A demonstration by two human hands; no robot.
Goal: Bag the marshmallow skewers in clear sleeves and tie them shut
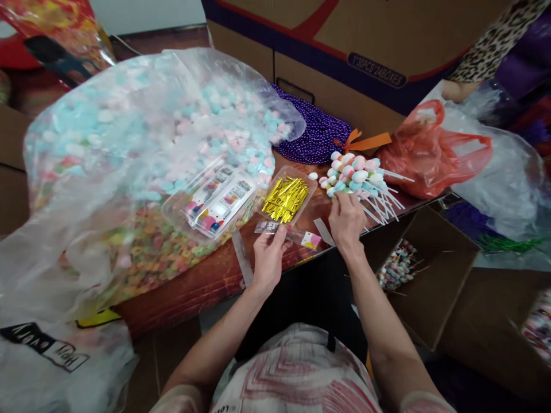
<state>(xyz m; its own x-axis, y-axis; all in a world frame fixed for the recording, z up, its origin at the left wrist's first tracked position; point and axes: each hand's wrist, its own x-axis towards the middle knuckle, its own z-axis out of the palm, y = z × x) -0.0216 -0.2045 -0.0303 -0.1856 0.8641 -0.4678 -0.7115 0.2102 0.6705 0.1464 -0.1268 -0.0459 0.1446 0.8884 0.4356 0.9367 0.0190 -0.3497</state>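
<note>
At near centre, the left hand (269, 258) pinches a crosswise packet (296, 236). Marshmallow sticks (356, 174) lie just beyond the right hand (346, 221), its grip unclear.

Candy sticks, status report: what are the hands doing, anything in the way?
Left hand pinches clear packet. Right hand at candy sticks, grip hidden. Gold ties just beyond left hand; nothing visibly blocking either hand.

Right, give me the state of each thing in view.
Left hand: pinching a packet.
Right hand: at the candy sticks.
Candy sticks: piled.
Tie tray: open, gold ties inside.
Pack tray: open, packs inside.
Big bag: bulging with candy.
Beads: strung, bunched.
Red bag: crumpled.
Box: open, sweets inside.
</note>
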